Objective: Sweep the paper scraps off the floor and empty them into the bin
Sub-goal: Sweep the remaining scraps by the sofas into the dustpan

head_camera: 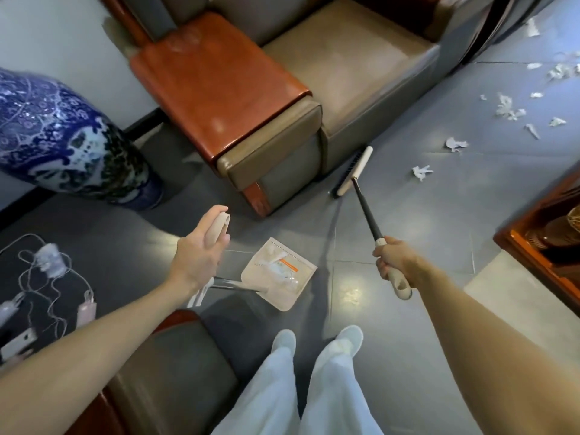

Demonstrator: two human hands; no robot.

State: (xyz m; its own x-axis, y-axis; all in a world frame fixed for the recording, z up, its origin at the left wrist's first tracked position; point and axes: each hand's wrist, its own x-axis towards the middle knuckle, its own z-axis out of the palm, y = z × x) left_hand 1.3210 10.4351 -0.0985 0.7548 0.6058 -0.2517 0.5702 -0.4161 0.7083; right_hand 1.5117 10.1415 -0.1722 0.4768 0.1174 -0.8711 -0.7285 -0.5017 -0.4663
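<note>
— Ahead of our right fingers (383, 253), which wrap the broom (365, 211) grip, the brush head lies near the armchair (361, 58), well short of the paper scraps (506, 106) on the floor (439, 215). Why?
— We judge we hold it out to reach and drag them back. Our left fingers (211, 216) curl round the dustpan (279, 271) handle, pan below them, ready to receive.
— Any writing?
— Only an orange mark on the pan, too small to read.

Glossy grey tile on the floor (423, 196). Polished red-brown wood on the armrest (216, 80), smooth tan leather on the seat (351, 58). Glazed ceramic for the vase (62, 133). Matt beige plastic for the dustpan (279, 271) and the head of the broom (367, 215). Crumpled white paper scraps (506, 107).
</note>
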